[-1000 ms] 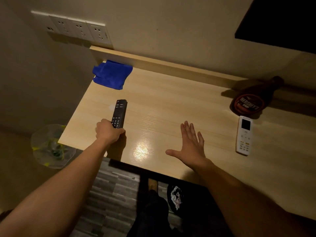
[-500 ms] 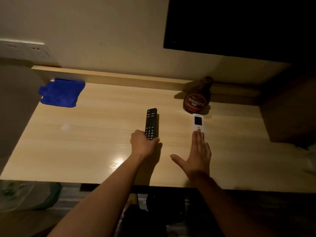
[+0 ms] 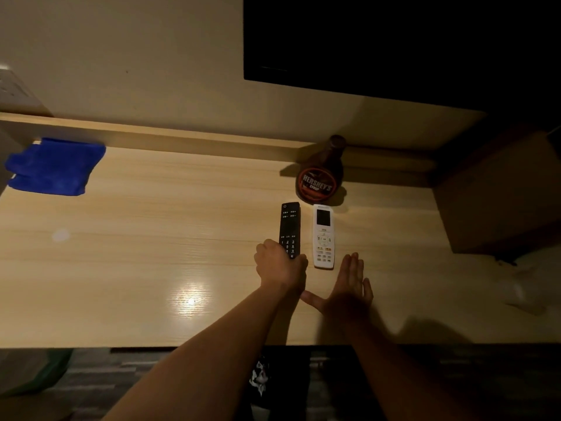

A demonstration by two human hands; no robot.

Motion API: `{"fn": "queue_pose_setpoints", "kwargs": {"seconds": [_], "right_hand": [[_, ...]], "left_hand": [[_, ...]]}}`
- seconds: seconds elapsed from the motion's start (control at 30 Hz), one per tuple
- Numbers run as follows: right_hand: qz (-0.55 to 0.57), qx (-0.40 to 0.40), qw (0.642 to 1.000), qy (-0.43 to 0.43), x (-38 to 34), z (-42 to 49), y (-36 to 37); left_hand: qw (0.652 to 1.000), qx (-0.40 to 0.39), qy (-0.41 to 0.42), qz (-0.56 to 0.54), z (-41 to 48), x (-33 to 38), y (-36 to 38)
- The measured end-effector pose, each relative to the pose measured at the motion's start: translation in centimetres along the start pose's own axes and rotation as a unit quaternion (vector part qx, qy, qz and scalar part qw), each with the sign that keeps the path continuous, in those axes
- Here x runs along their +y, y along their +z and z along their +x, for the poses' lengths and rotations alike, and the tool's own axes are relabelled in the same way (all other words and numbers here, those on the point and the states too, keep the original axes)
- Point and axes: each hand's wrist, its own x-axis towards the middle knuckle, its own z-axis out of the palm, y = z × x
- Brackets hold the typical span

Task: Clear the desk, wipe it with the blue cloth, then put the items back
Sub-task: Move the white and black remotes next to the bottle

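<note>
- The left hand (image 3: pixel 280 265) is clenched around the near end of a black remote (image 3: pixel 290 226). The remote lies flat on the desk (image 3: pixel 151 253) and points away from the hand toward the wall.
- The right hand (image 3: pixel 349 287), just right of the left, is released. Its fingers are straight and together, palm down, and it holds nothing. I cannot tell whether it touches the wood.
- A white remote (image 3: pixel 323 237) lies just beyond the right fingertips, parallel to the black one and just beside it. The matched alignment suggests the black remote is being set down in a tidy row.
- A brown syrup bottle (image 3: pixel 320 174) sits beyond both remotes, farther from the hands, by the back ledge. Whether it is upright or lying is unclear.
- The blue cloth (image 3: pixel 53 167) rests far to the left of the left hand, at the back corner, well apart from everything else. Parked there, it seems finished with, so this is probably the putting-back stage.
- Count: two remotes, one bottle, one cloth, two hands.
</note>
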Motion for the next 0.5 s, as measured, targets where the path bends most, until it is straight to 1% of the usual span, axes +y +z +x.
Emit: {"fn": "queue_pose_setpoints", "kwargs": {"seconds": [0.2, 0.37, 0.5], "right_hand": [[-0.009, 0.05, 0.998, -0.027, 0.3, -0.1, 0.4], [0.016, 0.079, 0.996, -0.039, 0.5, -0.2, 0.9], [0.034, 0.067, 0.996, -0.039, 0.7, -0.3, 1.1]], "left_hand": [[0.999, 0.006, 0.018, 0.033, -0.2, 0.6, 0.8], [0.998, 0.015, 0.043, 0.049, -0.4, 0.8, 1.1], [0.997, 0.015, 0.063, 0.036, -0.5, 0.4, 1.1]]}}
